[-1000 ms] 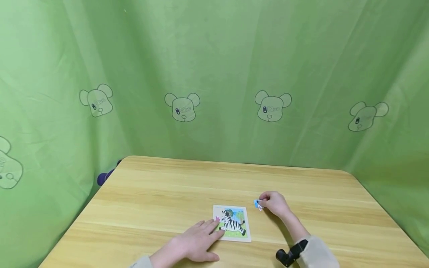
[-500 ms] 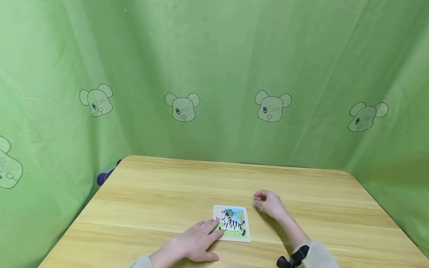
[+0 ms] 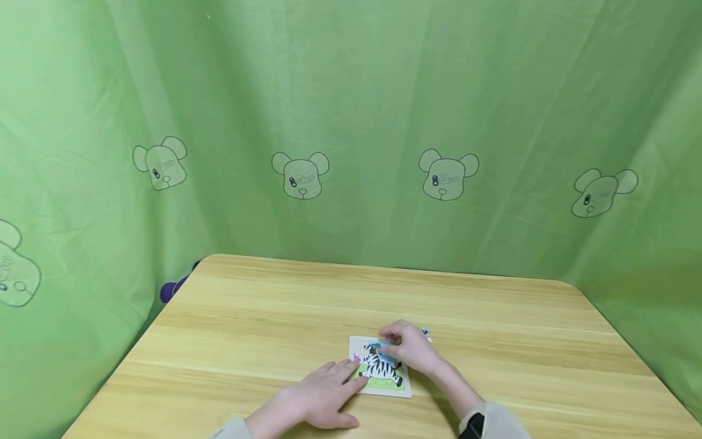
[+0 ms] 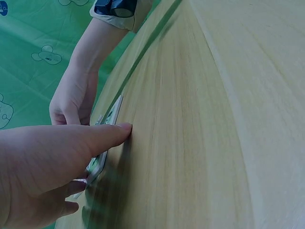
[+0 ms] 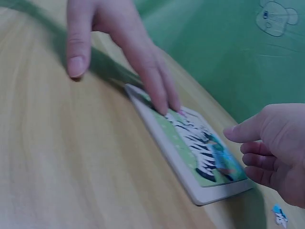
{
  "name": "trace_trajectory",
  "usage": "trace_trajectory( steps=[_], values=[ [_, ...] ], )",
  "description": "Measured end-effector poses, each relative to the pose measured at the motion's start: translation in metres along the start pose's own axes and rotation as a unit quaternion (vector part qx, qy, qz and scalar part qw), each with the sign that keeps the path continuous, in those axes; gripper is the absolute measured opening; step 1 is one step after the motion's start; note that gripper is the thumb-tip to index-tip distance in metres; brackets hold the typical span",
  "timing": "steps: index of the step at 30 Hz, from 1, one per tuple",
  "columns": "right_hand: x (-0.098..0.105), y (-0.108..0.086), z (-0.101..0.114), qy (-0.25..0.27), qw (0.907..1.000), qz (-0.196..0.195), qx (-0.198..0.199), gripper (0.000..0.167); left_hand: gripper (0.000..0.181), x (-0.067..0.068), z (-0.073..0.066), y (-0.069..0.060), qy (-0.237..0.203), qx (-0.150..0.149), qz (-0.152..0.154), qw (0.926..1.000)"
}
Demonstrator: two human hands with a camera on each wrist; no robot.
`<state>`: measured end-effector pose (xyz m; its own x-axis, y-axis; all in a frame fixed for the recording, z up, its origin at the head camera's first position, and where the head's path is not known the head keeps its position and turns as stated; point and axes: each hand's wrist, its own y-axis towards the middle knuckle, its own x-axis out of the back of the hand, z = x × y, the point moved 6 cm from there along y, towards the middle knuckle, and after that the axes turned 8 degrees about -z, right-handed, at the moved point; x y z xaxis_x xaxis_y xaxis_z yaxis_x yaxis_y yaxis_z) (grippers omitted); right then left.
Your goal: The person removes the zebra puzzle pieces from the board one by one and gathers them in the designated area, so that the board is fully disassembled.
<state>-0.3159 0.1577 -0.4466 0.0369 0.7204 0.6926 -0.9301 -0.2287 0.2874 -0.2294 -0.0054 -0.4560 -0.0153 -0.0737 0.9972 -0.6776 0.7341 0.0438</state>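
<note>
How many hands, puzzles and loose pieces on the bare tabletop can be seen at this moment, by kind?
Hands: 2 (left hand, right hand)
Puzzle: 1
Loose piece: 1
Total: 4

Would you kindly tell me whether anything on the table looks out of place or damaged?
One small piece looks out of place: it lies loose on the table, apart from the puzzle board, which the left hand partly covers. No spill or damage shows.
</note>
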Motion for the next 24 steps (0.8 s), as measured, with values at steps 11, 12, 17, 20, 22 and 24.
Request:
trace_trajectory(
  steps=[11, 12, 17, 20, 22, 24],
  values=[
    [-0.014, -0.004, -0.004, -0.050, 0.9976, 0.045, 0.015, 0.029, 0.073, -0.002, 0.000, 0.000, -0.005, 0.000, 0.008, 1.0000],
    [-0.013, -0.004, -0.003, -0.053, 0.9973, 0.048, 0.018, 0.029, 0.073, -0.002, 0.000, 0.000, -0.006, 0.001, 0.009, 0.9999],
    [-0.012, -0.003, 0.001, -0.069, 0.9954, 0.060, 0.029, 0.027, 0.073, -0.002, 0.000, 0.000, -0.011, 0.001, 0.013, 0.9999],
    [-0.012, -0.001, 0.003, -0.076, 0.9943, 0.066, 0.034, 0.026, 0.073, -0.002, 0.000, -0.001, -0.012, 0.003, 0.012, 0.9998],
    [-0.013, 0.000, 0.005, -0.079, 0.9938, 0.070, 0.035, 0.024, 0.073, -0.002, -0.001, -0.001, -0.010, 0.003, 0.011, 0.9999],
    [-0.013, 0.002, 0.004, -0.078, 0.9938, 0.073, 0.030, 0.023, 0.072, -0.002, -0.001, -0.001, -0.005, 0.002, 0.009, 0.9999]
  ],
)
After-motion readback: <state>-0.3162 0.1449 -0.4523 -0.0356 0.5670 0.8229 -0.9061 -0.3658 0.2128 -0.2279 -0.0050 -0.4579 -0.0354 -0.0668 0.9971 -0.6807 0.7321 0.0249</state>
